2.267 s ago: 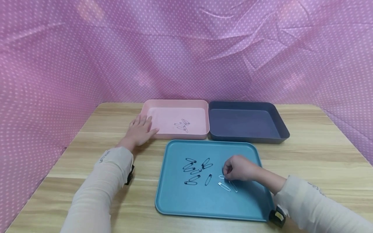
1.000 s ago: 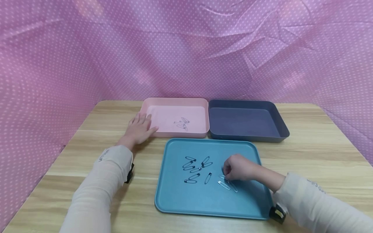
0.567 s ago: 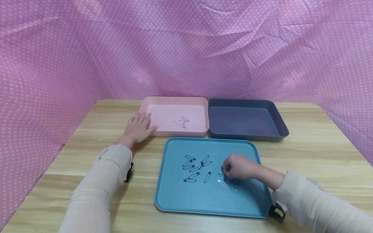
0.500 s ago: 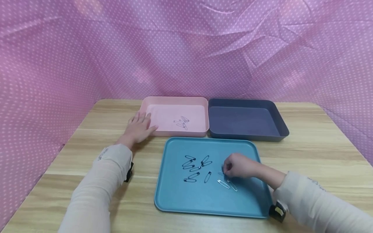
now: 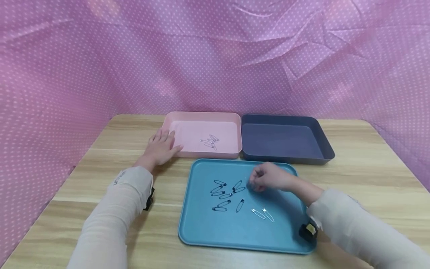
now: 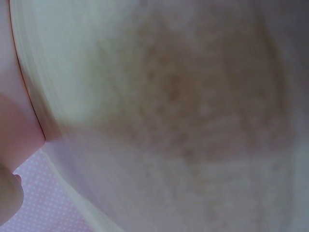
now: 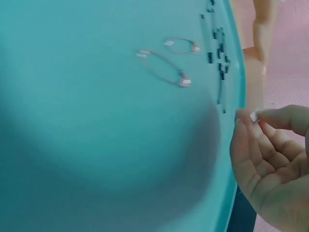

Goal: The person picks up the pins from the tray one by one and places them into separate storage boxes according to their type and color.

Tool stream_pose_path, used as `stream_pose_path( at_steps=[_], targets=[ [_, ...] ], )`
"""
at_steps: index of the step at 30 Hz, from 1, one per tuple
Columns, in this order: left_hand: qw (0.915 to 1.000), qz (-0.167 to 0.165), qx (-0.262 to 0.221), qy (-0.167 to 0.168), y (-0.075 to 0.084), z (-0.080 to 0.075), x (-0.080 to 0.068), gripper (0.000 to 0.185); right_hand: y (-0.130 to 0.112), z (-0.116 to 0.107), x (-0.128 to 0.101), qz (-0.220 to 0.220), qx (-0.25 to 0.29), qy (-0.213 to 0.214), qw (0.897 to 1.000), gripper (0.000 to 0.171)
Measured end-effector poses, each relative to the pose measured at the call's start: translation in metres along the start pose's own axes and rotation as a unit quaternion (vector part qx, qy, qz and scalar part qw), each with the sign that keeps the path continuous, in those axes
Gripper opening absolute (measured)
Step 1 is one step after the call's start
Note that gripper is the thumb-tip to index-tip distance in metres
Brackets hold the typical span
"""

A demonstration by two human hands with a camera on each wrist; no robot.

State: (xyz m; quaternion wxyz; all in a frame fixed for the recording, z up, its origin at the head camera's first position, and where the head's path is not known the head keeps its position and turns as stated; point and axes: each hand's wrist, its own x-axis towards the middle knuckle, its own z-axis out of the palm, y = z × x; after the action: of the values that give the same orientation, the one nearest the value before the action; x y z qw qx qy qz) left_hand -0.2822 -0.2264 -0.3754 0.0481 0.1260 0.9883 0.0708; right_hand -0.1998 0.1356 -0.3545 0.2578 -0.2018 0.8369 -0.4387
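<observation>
My right hand [image 5: 267,176] is above the blue tray [image 5: 215,233], its thumb and fingertips pinching a silver safety pin [image 7: 254,117]. Only the bright head of that pin shows plainly in the right wrist view. Below the hand, two silver safety pins [image 5: 258,213] lie side by side on the tray. Several black safety pins [image 5: 220,209] are scattered left of them. My left hand [image 5: 159,150] rests, fingers spread, at the left front corner of the pink tray [image 5: 205,155]. In that tray lies a small heap of silver safety pins [image 5: 211,142].
A dark blue-grey tray [image 5: 285,158] stands right of the pink one, both just behind the blue tray. All are on a wooden table [image 5: 151,231]. Pink dotted cloth [image 5: 201,67] hangs behind and around the table.
My right hand has risen off the silver pins and moved back and slightly left, carrying one; two stay where it was. The left hand keeps its place.
</observation>
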Motion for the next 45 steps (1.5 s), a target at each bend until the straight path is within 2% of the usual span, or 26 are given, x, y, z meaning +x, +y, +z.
stream_pose_path(
  at_steps=[9,12,20,30,39,45],
  targets=[
    [1.0000,0.005,0.003,0.000,0.005,0.002,-0.002,0.074,-0.018,-0.007,0.031,-0.035,0.035,0.066,0.997,0.012],
    [1.0000,0.006,0.006,0.000,0.005,0.003,-0.001,0.074,-0.023,-0.009,0.043,-0.033,0.033,0.094,0.994,0.010],
    [0.9999,-0.001,0.011,-0.004,0.003,0.008,0.000,0.078,-0.030,-0.010,0.074,0.012,0.038,0.151,0.988,0.015],
    [0.9999,-0.007,0.008,0.005,0.002,0.009,-0.001,0.077,-0.037,-0.011,0.119,0.044,0.047,0.185,0.981,0.017],
    [0.9999,-0.006,0.012,0.009,0.002,0.006,-0.002,0.076,-0.034,-0.006,0.161,0.034,0.013,0.213,0.976,0.013],
    [0.9999,-0.005,0.011,0.009,0.001,0.004,-0.003,0.077,-0.031,-0.006,0.181,0.071,-0.002,0.234,0.970,0.011]
  ],
)
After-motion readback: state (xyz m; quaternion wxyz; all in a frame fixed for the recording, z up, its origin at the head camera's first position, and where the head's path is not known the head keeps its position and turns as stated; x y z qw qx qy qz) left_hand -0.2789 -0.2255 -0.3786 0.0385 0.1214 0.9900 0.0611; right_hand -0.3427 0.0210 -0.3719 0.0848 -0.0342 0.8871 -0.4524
